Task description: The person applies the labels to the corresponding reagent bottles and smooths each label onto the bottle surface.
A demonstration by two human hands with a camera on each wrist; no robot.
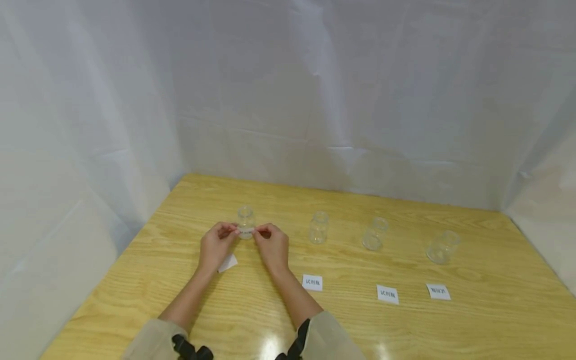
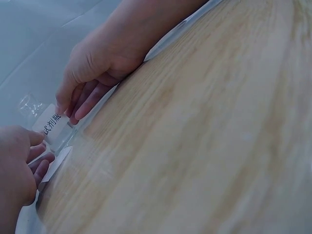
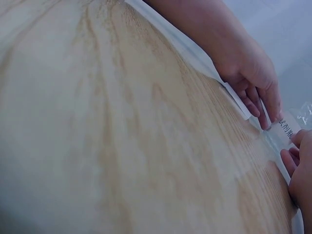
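A white label [image 2: 50,125] with handwritten characters lies against the front of a small clear glass bottle [image 1: 245,216], which stands upright at the left of the wooden table. My left hand [image 1: 217,246] pinches the label's left end between thumb and fingers. At its other end, my right hand [image 1: 273,245] pinches the label in the same way. Both hands are close to the bottle's lower part. Beside the left hand lies a white piece of paper [image 1: 228,262], partly hidden by that hand.
To the right, three more clear glass bottles stand in a row: one [image 1: 319,229], another [image 1: 375,234] and a third [image 1: 443,247]. Three written labels lie nearer the front: one [image 1: 312,282], another [image 1: 388,294] and a third [image 1: 438,291]. White sheeting [image 1: 270,100] hangs behind the table [image 1: 351,330].
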